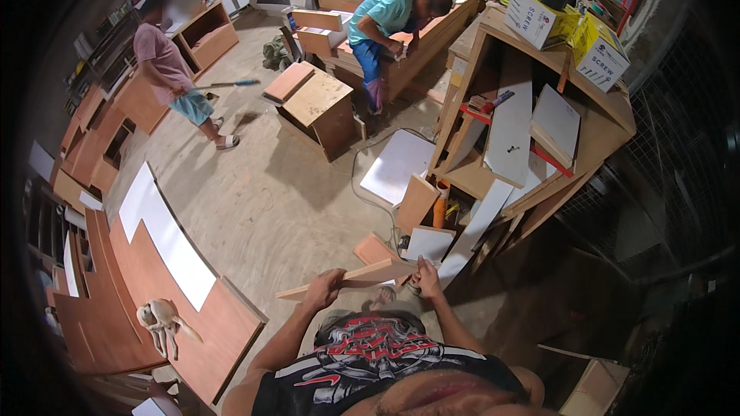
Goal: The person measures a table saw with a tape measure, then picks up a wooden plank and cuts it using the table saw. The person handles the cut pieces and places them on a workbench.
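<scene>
A narrow wooden board [378, 272] is held level in front of my body, its thin edge toward me. My left hand [327, 286] is closed round it left of its middle, and the board's left end sticks out past that hand. My right hand [425, 277] grips the board's right end. Just beyond it, a reddish-brown wood piece [373, 249] and a white-faced panel [428, 244] stand near the floor. My feet show partly beneath the board.
An open wooden cabinet [613, 127] with loose boards and yellow-and-white boxes [597, 58] stands at right. At left, a dog [160, 320] is on a plywood sheet [220, 339]. A small cabinet [312, 104], one person bending at a workbench [389, 19] and another walking [160, 62] are farther off.
</scene>
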{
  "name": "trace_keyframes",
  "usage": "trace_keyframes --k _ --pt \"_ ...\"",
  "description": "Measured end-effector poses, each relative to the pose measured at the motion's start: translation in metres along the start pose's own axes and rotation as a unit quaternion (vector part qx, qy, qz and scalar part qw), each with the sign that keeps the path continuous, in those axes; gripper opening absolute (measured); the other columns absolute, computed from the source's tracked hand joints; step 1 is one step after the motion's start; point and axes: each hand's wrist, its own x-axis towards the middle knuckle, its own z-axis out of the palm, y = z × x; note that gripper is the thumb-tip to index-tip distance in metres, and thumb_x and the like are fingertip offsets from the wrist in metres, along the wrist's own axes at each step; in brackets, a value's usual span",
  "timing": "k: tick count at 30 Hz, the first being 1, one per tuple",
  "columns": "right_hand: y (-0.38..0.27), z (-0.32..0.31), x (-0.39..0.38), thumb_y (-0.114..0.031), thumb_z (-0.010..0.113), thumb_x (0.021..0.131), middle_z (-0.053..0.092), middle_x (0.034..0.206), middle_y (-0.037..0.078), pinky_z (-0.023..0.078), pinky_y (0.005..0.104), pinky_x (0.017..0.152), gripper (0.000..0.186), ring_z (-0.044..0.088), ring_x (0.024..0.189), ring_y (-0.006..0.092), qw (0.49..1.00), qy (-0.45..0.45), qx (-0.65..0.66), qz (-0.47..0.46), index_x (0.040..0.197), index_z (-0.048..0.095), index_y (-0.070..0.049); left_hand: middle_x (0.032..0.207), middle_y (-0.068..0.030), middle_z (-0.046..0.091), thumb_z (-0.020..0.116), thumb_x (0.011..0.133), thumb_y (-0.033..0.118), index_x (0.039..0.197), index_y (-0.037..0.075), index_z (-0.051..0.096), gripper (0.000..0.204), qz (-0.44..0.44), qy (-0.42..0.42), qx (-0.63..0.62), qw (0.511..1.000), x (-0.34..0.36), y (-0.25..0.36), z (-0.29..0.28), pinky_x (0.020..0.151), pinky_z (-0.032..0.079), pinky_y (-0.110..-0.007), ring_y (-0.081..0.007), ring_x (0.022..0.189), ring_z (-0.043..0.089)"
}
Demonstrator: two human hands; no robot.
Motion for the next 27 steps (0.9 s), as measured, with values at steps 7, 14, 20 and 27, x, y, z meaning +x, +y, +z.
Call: trace_keyframes --k 7,14,20,27 --pt "-0.012 0.004 -0.029 -0.046 0.048 0.102 0.041 0.069 -0.003 0.041 0.0263 0.06 0.034 0.045 0.062 0.0105 0.997 -0.044 0.052 0.027 0.095 0.048 -0.013 0.094 -0.0178 0.061 0.055 0.07 -0.003 0.115 0.005 0.055 0.045 0.033 -0.013 -0.003 0.999 -0.006 -0.007 0.0 0.08 0.048 -0.047 -0.041 0.093 0.059" --pt "0.014 0.019 -0.053 -0.043 0.045 0.104 0.048 0.069 0.0 0.042 0.0271 0.058 0.033 0.049 0.062 0.0108 0.997 -0.001 0.08 -0.016 0.098 0.05 -0.011 0.088 -0.0171 0.06 0.057 0.075 -0.001 0.112 0.006 0.055 0.038 0.071 -0.019 -0.029 0.997 -0.021 -0.018 -0.013 0.076 0.047 -0.047 -0.0416 0.089 0.059" --pt "0.048 0.017 -0.091 -0.027 0.056 0.099 0.066 0.097 0.017 0.053 0.0382 0.08 0.032 0.067 0.09 0.0282 0.868 0.292 -0.256 -0.311 0.111 0.056 0.003 0.089 -0.0188 0.061 0.059 0.081 0.003 0.109 0.005 0.055 0.029 0.113 -0.062 -0.014 0.992 -0.02 -0.025 -0.009 0.072 0.047 -0.048 -0.0424 0.086 0.059" --pt "0.061 0.086 -0.17 -0.05 0.043 0.1 0.039 0.149 0.024 0.022 0.0448 0.119 0.058 0.025 0.145 0.0392 0.857 0.325 -0.375 -0.139 0.139 0.05 -0.008 0.074 -0.0189 0.056 0.062 0.091 0.008 0.102 0.001 0.058 0.014 0.139 -0.119 -0.031 0.983 -0.043 -0.03 0.032 0.061 0.047 -0.036 -0.0304 0.063 0.055"
